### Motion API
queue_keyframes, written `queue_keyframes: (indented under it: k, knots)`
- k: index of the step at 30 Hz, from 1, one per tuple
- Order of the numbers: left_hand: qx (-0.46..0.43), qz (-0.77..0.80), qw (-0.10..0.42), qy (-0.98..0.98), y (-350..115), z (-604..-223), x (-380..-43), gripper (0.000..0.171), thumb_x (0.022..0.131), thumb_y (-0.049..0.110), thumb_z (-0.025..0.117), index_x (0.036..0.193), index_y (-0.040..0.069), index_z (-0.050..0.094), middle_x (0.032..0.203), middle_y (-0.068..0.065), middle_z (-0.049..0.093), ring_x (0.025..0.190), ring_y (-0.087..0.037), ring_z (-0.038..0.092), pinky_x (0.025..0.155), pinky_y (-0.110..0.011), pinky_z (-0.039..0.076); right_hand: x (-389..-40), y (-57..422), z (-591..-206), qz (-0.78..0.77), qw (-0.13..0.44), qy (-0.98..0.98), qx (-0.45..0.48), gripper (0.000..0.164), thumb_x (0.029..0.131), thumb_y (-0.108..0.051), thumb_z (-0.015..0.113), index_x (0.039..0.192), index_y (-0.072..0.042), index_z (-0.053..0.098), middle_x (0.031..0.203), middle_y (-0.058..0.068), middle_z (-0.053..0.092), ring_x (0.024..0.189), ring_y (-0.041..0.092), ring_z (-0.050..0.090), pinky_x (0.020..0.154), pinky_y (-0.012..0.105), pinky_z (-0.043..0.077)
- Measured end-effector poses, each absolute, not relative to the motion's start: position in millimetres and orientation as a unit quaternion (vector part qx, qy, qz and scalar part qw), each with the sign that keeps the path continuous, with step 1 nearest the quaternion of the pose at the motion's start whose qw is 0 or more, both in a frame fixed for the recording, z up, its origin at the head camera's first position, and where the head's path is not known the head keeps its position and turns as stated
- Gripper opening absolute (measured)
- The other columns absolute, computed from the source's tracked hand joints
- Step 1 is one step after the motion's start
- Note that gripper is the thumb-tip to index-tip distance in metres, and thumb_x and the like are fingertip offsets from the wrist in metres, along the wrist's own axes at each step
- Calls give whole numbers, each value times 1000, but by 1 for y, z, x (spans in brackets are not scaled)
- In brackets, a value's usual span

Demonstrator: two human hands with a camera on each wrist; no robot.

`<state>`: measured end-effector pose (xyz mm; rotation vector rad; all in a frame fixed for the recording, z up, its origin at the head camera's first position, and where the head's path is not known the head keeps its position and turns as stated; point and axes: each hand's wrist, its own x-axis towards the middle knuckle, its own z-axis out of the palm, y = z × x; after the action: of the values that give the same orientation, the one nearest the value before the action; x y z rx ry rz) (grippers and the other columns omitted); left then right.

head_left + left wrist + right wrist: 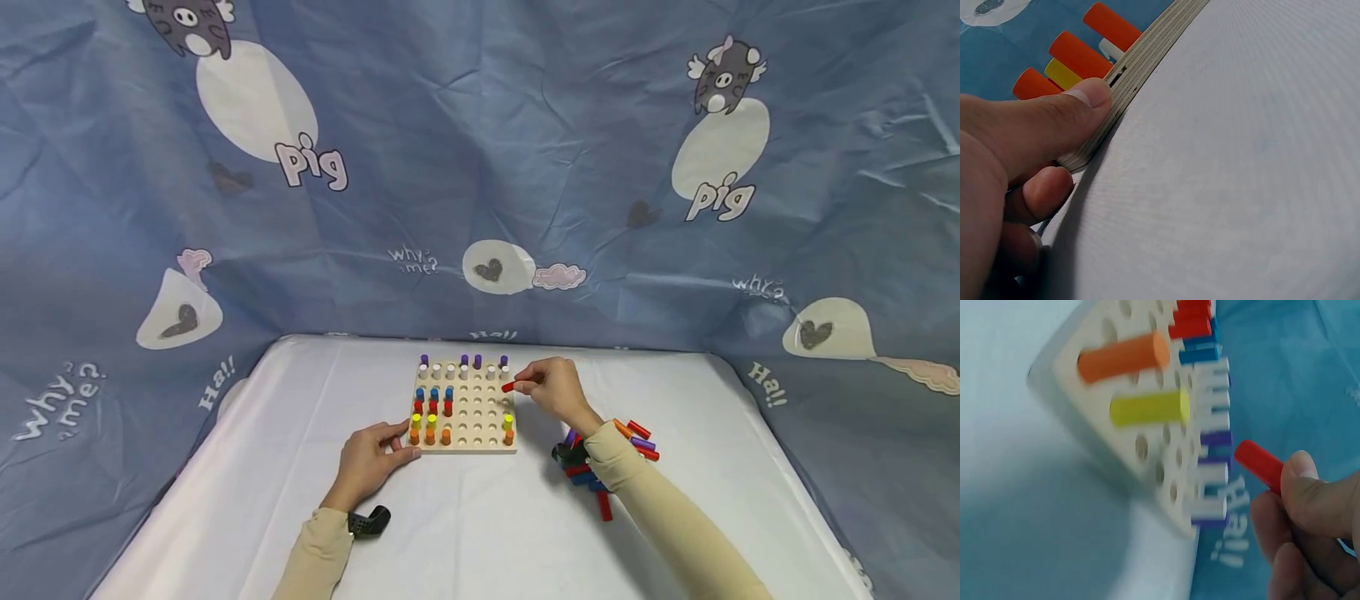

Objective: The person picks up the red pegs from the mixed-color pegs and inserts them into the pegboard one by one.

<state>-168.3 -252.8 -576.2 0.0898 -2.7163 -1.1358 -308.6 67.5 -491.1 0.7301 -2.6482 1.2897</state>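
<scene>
A wooden pegboard (477,448) lies on the white table, with rows of purple, white, blue, red, yellow and orange pegs upright in some of its holes. My left hand (369,463) holds the board's near left corner, thumb (1088,94) against the front edge and fingers round at the left side. Between thumb and fingertips, my right hand (555,388) pinches a red peg (1259,464). That peg is tilted, above the board's right edge in the head view. A yellow peg (1150,407) and an orange peg (1125,357) stand near the right corner.
Right of the board, a pile of loose red, blue, purple and orange pegs (604,505) lies partly hidden under my right forearm. A black wrist device (369,522) sits at my left wrist. Patterned blue cloth (480,183) rises behind the table (465,533).
</scene>
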Motion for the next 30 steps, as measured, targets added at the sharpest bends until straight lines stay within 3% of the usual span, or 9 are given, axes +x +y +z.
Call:
queue_keyframes:
  k: [9, 20, 30]
  knots:
    - [34, -386, 92, -917, -252, -579, -169, 56, 82, 34, 93, 131, 12, 77, 74, 9, 59, 63, -11, 43, 60, -26, 31, -293, 34, -496, 361, 73, -888, 276, 8, 84, -15, 91, 79, -18, 85, 74, -5, 79, 61, 0, 65, 66, 27, 46]
    - [21, -376, 109, -920, -253, -577, -170, 56, 81, 33, 94, 129, 10, 77, 72, 10, 58, 61, -8, 43, 60, -25, 31, -291, 12, -496, 346, 57, -879, 324, 9, 86, -10, 88, 81, -15, 83, 76, -2, 79, 62, 6, 66, 67, 30, 51]
    - [27, -381, 97, -919, -252, -575, -169, 56, 82, 33, 93, 131, 11, 76, 74, 9, 59, 62, -10, 43, 60, -25, 32, -296, 4, -510, 317, 47, -882, 345, 10, 86, -10, 87, 79, -15, 83, 77, -2, 79, 66, 7, 65, 64, 26, 47]
